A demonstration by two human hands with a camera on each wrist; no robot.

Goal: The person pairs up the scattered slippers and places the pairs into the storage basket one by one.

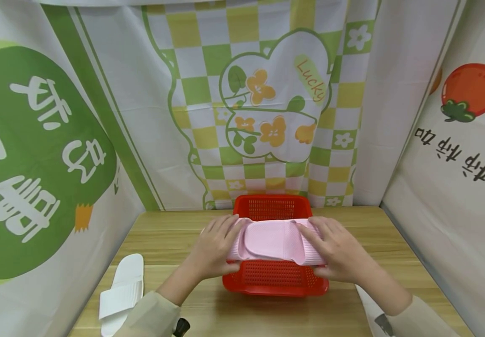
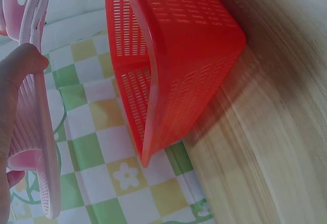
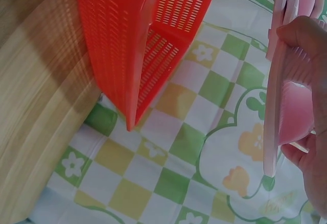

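Observation:
A pair of pink slippers [image 1: 267,238], laid together with a ribbed strap at each end, is held level above the red plastic basket [image 1: 276,291]. My left hand [image 1: 214,245] grips the left end, its thumb pressed along the sole edge in the left wrist view, where the slippers [image 2: 42,127] stand apart from the basket [image 2: 204,55]. At the right end my right hand [image 1: 343,248] holds on, fingers over the strap and thumb at the edge. In the right wrist view the overlapping soles [image 3: 275,106] show edge-on. The slippers hide the basket's middle from the head view.
A white slipper [image 1: 120,299] lies on the wooden table [image 1: 175,243] at the left. Partly covered by the right forearm, a white object [image 1: 367,302] lies at the right edge. Printed cloth walls [image 1: 263,117] enclose the table at the back and both sides.

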